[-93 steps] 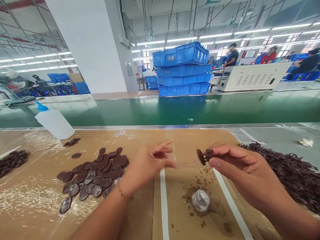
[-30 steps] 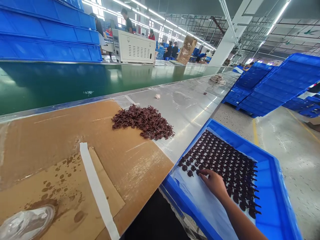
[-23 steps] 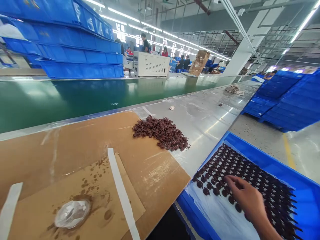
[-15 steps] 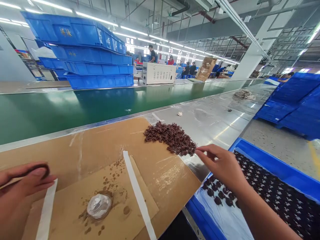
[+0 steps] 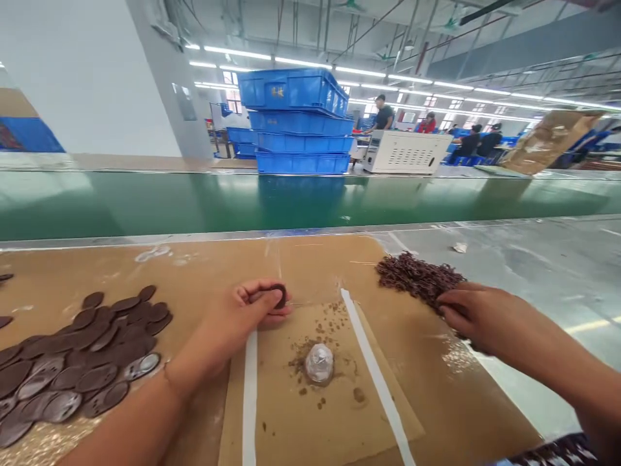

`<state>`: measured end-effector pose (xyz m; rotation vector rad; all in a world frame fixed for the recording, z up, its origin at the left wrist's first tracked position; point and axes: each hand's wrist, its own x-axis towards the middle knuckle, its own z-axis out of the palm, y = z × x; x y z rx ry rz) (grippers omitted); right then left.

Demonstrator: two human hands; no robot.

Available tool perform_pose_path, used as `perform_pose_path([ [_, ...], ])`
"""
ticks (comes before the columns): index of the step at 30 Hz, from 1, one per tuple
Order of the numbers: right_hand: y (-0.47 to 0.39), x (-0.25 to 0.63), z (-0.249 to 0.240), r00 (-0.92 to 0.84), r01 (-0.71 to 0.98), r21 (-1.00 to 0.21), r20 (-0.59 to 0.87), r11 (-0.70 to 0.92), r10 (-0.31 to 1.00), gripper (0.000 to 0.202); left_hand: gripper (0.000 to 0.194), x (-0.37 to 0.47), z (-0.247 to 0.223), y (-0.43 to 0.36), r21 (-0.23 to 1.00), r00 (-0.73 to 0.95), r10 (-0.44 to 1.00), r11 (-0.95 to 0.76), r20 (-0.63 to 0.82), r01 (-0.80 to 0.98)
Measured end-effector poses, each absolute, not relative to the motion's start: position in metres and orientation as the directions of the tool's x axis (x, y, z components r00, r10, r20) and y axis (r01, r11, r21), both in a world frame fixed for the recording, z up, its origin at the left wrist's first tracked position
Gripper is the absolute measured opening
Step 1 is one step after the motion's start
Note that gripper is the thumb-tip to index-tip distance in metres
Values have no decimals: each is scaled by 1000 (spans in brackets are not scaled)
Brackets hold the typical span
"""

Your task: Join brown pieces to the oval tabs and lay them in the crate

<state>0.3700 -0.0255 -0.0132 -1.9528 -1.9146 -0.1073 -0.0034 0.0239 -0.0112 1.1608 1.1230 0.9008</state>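
Observation:
My left hand [image 5: 255,309] pinches a dark brown oval disc [image 5: 280,296] between thumb and fingers, above the left tape strip. At the right edge of a heap of small, thin, dark brown pieces [image 5: 412,275], my right hand [image 5: 485,317] has its fingers closed together. Whatever lies between those fingertips is hidden. Between and below the hands, a white lump in a small round container [image 5: 319,364] stands on a stained brown sheet [image 5: 291,427]. Many flat brown oval discs [image 5: 97,343] lie overlapping in a pile to the left of my left forearm.
White tape strips [image 5: 378,382] run along the sheet. A green conveyor belt [image 5: 218,204] crosses behind the cardboard-covered bench. Stacked blue crates [image 5: 301,129] and a white machine box [image 5: 407,152] stand beyond it. People sit and stand farther back.
The view has swung left, bringing the disc pile into sight and taking most of the blue tray out. My left hand has come nearer the sheet's top with its disc; my right stays at the heap.

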Motion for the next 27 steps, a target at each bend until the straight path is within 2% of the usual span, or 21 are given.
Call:
perform_pose_path([
  [3,-11,350,14,-111,962,-195,361,191,926,17,41,-5,-10,24,979,245,949,202,-199,9],
  [5,-4,321,33,-179,891,-322,398,320,900,21,38,-5,-9,24,977,229,950,208,-211,38],
  [7,-3,287,45,-257,762,-508,331,401,908,20,33,-4,-10,24,975,217,951,208,-221,80],
  [9,-7,255,50,-372,613,-670,222,418,901,17,31,-5,-14,26,973,217,950,203,-223,114],
  [11,-15,233,48,-432,521,-746,188,415,882,12,29,-6,-18,29,972,229,948,195,-221,130],
  [14,-24,222,38,-489,483,-784,129,391,863,10,28,-7,-22,32,969,244,942,201,-232,144],
  [18,-25,222,26,-511,540,-774,11,331,859,8,25,-5,-21,33,964,248,937,209,-246,164],
  [27,-24,210,18,-530,526,-785,-3,326,848,10,27,-6,-22,33,968,269,936,186,-227,170],
])
